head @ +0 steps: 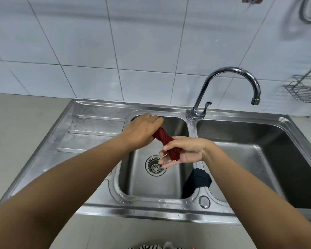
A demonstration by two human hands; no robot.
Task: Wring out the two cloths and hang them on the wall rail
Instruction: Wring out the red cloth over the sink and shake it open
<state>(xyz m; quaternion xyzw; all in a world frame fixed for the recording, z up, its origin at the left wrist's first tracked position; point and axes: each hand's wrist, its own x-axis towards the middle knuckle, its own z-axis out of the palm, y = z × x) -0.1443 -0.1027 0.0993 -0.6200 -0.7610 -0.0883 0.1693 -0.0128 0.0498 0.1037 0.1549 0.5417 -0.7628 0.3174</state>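
A dark red cloth (pixel 166 141) is twisted into a tight rope above the left sink basin (pixel 151 184). My left hand (pixel 142 131) grips its upper end, knuckles up. Its lower end lies in my right hand (pixel 183 150), held by the thumb and upper fingers while the lower fingers are spread. A dark blue cloth (pixel 197 180) lies draped over the divider between the two basins, under my right forearm. No wall rail is in view.
A curved chrome faucet (pixel 228 83) rises behind the divider with its spout over the right basin (pixel 258 159). The drain strainer (pixel 155 166) sits under my hands. A wire rack (pixel 302 90) hangs on the tiled wall at right. A ribbed drainboard (pixel 83 133) lies left.
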